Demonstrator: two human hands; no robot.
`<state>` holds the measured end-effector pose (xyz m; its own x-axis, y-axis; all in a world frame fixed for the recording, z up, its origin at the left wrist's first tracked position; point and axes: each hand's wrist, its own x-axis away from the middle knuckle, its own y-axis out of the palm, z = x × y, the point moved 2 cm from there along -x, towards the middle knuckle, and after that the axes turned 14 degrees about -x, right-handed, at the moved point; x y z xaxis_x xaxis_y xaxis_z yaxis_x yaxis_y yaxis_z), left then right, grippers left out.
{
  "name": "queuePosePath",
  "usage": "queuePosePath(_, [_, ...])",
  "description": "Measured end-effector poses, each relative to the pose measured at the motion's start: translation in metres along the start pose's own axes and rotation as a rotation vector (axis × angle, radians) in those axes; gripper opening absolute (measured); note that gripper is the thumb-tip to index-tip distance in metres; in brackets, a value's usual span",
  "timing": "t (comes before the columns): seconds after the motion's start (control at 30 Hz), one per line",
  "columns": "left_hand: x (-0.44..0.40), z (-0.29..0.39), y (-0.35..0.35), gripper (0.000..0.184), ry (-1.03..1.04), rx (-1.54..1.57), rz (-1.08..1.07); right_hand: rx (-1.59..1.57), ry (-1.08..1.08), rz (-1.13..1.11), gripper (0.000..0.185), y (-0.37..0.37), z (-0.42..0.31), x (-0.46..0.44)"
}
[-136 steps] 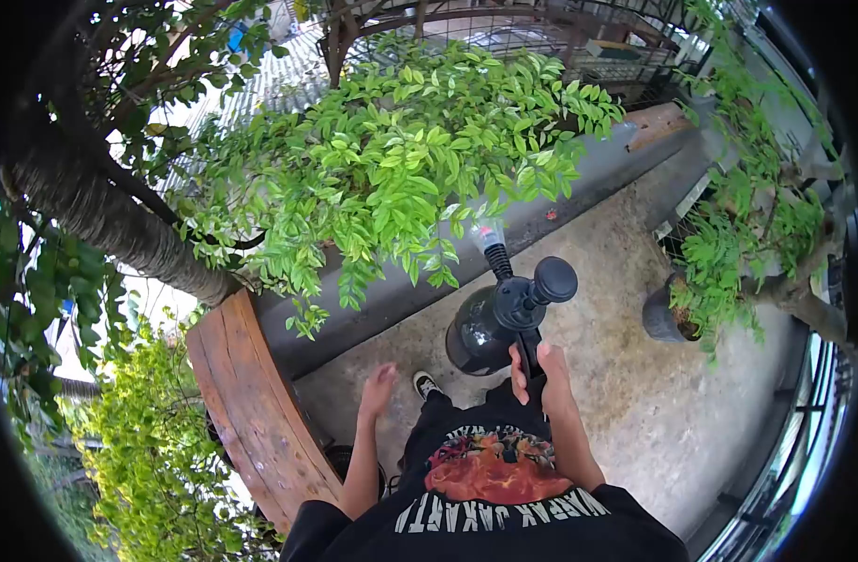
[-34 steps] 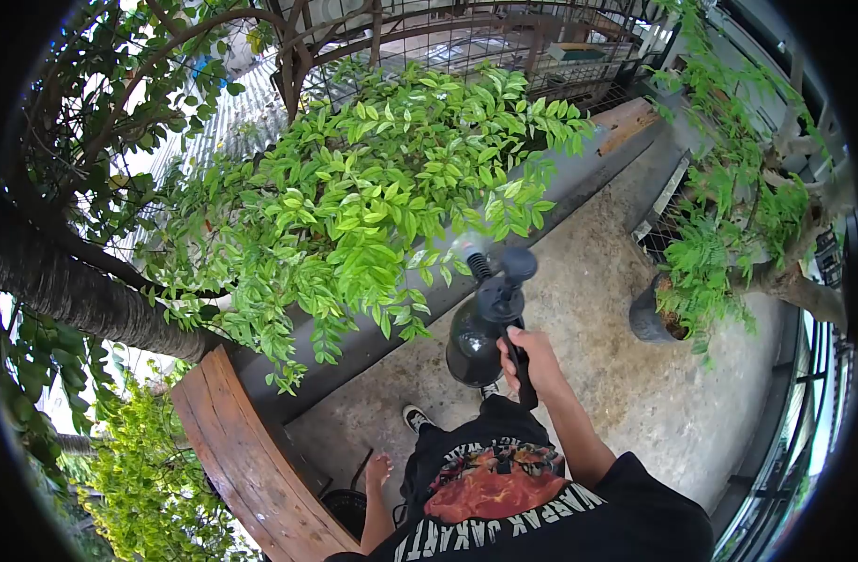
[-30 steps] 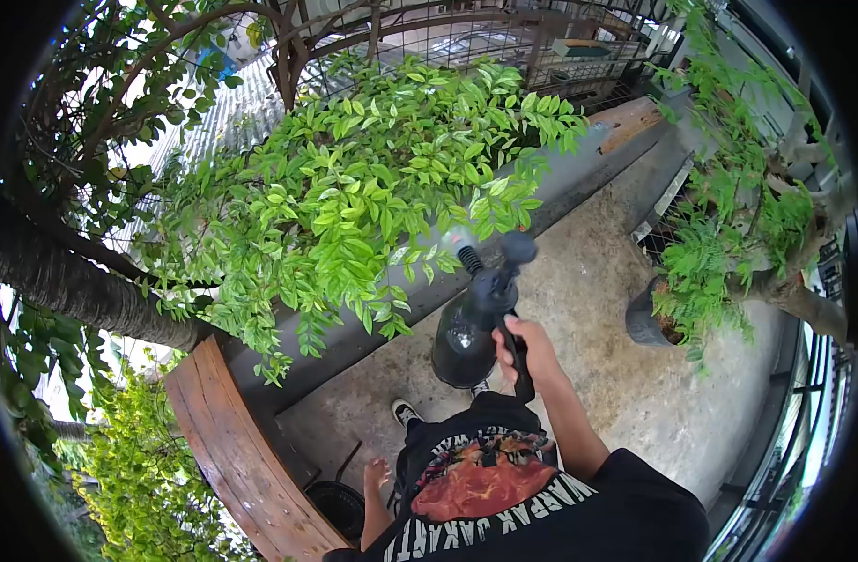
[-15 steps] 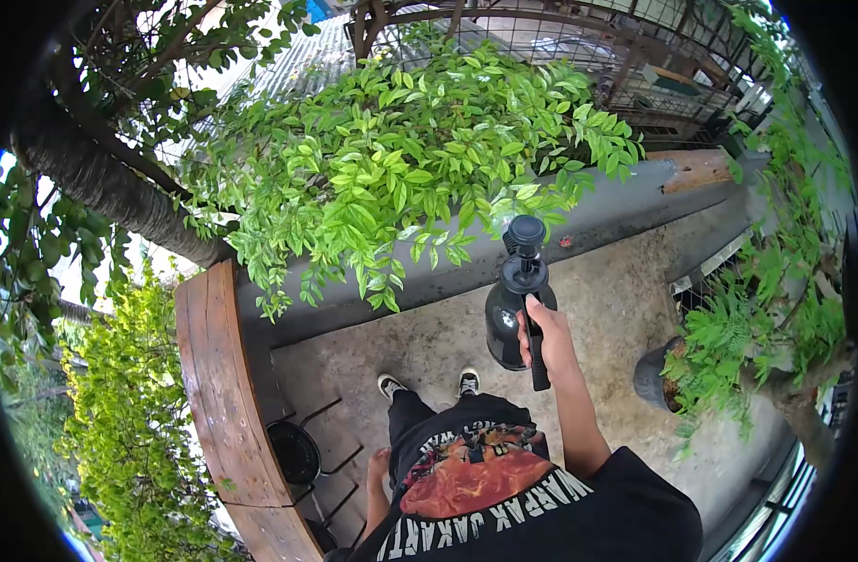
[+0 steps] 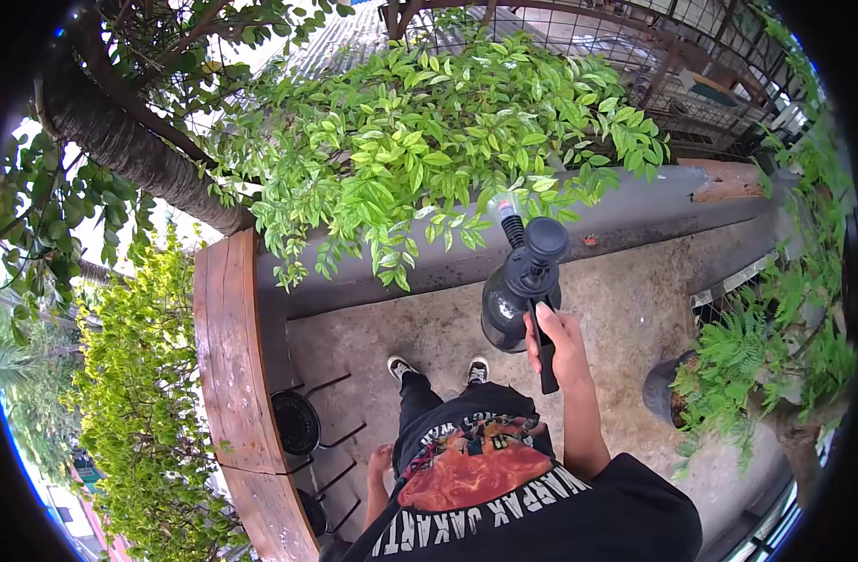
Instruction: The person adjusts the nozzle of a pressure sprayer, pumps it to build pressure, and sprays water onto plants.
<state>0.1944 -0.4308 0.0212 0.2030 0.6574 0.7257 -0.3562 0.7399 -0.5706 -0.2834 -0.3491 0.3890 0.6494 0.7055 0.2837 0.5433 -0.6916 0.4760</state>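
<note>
My right hand (image 5: 562,348) is wrapped round the black handle of a pump sprayer (image 5: 506,314), with the thumb lying on top near the trigger. The sprayer has a dark, glossy, rounded tank and a round pump knob. Its ribbed nozzle (image 5: 512,228) points away from me, up to the lower leaves of a green bush (image 5: 392,159). A pale blur shows at the nozzle tip. Low beside my body hangs my left hand (image 5: 380,461), near the black shirt; its fingers are too hidden to make out, and no object shows in it.
A low grey wall (image 5: 626,192) runs below the bush. On the left are a wooden bench-like top (image 5: 228,347), a black round-seated stool (image 5: 295,421) and a tree trunk (image 5: 139,155). A potted fern (image 5: 668,389) stands on the right. Wire fencing (image 5: 626,47) is behind.
The view has shifted, so the surroundings sit farther right. The sprayer has turned, and more of its nozzle now shows toward the leaves. My right hand keeps its hold; my left stays low.
</note>
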Motion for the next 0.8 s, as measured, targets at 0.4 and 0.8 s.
queuePosePath(0.4, [-0.040, 0.054, -0.010, 0.034, 0.217, -0.091, -0.046, -0.137, -0.032, 0.073, 0.037, -0.021, -0.005, 0.035])
queuePosePath(0.8, [-0.035, 0.033, -0.006, 0.037, -0.039, 0.088, -0.095, -0.029, -0.031, 0.033, 0.040, 0.000, 0.006, 0.029])
